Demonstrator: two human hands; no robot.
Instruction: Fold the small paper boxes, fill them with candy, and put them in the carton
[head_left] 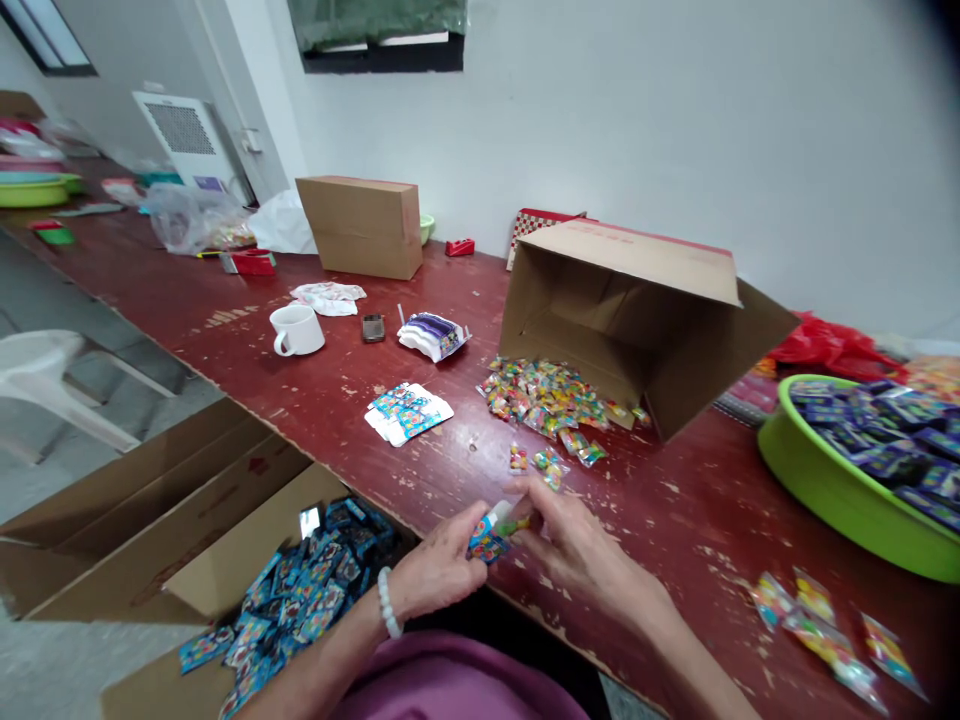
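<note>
My left hand (439,568), with a white bead bracelet on the wrist, is closed on a small blue printed carton (484,542) at the table's front edge. An end flap of the carton stands up. My right hand (574,540) pinches a small clear packet of coloured sweets (513,526) against the carton's open end. How far the packet is inside cannot be made out. Just beyond my hands lie a few loose sweet packets (551,466) and a heap of more packets (541,395). To their left rests a stack of flattened blue-and-white cartons (409,414).
A cardboard box (622,262) lies on its side behind the heap. Below the table edge at left, an open cardboard box (225,520) holds many blue cartons (307,600). A green basin (840,500) of purple packets stands at right. A white mug (298,331) and a phone-like device (373,328) sit at left.
</note>
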